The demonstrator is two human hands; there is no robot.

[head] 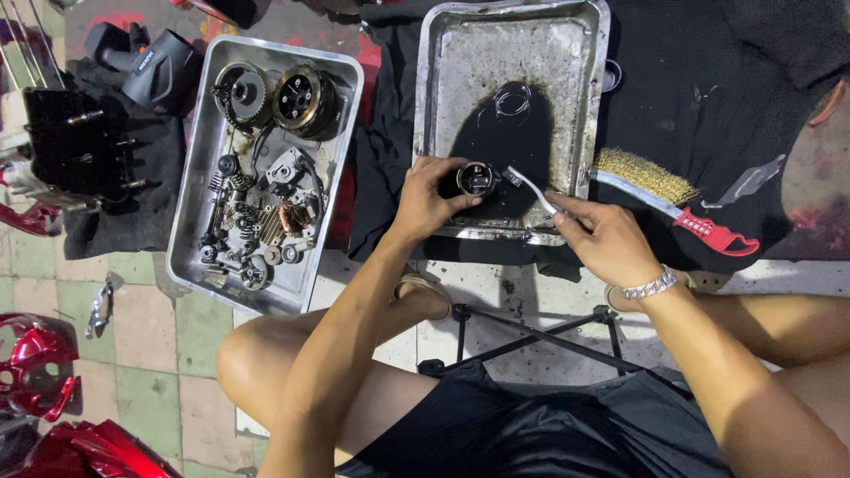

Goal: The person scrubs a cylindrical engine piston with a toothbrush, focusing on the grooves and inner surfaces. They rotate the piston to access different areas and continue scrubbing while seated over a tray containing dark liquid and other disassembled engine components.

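Tiled floor (142, 372) under steel tray (584, 106): over its near edge our L hand (423, 199) grips small metal cylinder (476, 179), R hand (602, 237) pinches toothbrush (529, 184) w/ bristles touching it.

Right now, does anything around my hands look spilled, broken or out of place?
Dark liquid is pooled in the near end of the metal tray, where your left hand holds a round part and your right hand a small brush. It stays inside the tray. Nothing looks broken.
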